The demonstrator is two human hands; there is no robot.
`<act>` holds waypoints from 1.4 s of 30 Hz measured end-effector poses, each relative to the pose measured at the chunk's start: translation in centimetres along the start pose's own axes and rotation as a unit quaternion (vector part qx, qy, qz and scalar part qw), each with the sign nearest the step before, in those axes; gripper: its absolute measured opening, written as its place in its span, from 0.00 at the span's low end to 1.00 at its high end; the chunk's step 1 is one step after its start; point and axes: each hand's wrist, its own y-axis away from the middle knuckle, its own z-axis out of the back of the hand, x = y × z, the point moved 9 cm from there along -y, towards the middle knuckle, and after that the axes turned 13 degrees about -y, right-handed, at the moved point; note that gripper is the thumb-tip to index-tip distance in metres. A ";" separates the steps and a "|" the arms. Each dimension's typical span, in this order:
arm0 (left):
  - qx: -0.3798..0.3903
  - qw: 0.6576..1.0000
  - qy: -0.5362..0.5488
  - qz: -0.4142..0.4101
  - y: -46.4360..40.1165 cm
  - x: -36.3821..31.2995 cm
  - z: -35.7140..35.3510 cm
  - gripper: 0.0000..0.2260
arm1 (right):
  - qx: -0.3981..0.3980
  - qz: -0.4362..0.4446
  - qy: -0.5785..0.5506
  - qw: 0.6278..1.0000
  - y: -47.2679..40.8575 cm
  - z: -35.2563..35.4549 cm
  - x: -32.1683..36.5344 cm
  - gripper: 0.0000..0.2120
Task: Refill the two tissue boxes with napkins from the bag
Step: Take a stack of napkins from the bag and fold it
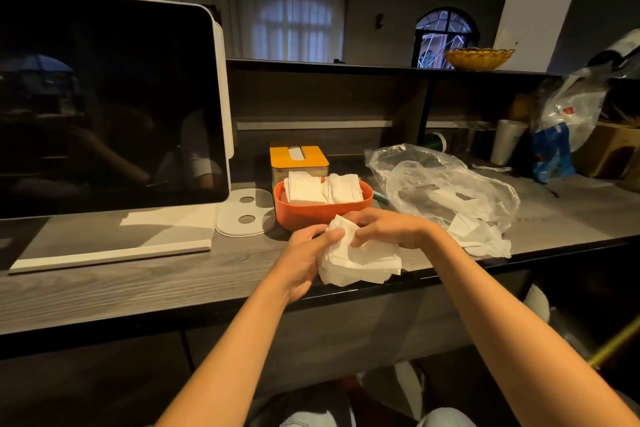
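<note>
I see a thick, rumpled white napkin stack (360,260), edges fanned unevenly, at the counter (138,284) edge. My left hand (308,253) grips it, fingers curled; my right hand (384,227) pinches its top.

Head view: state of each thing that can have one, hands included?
Orange box: open, holding napkins.
Yellow box: lid on.
Plastic bag: open, lying flat, napkins inside.
Napkin stack: held by both hands.
Left hand: grips stack.
Right hand: grips stack.
Monitor: dark.

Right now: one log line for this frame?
left hand+right hand: grip napkin stack | orange box: holds napkins | yellow-lid box: closed
</note>
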 end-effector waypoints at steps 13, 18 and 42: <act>-0.133 0.989 0.029 -0.056 1.0 -1.7 2.8 0.09 | -0.050 0.002 -0.192 0.980 -0.5 1.4 -1.1 0.19; -0.158 0.978 -0.066 -0.122 1.5 -4.3 5.1 0.14 | -0.205 0.082 -0.261 0.940 -1.5 1.6 -1.3 0.23; -0.366 0.921 -0.111 -0.069 1.2 -1.5 5.7 0.08 | -0.448 0.149 -0.290 0.833 -1.4 -1.0 -2.2 0.08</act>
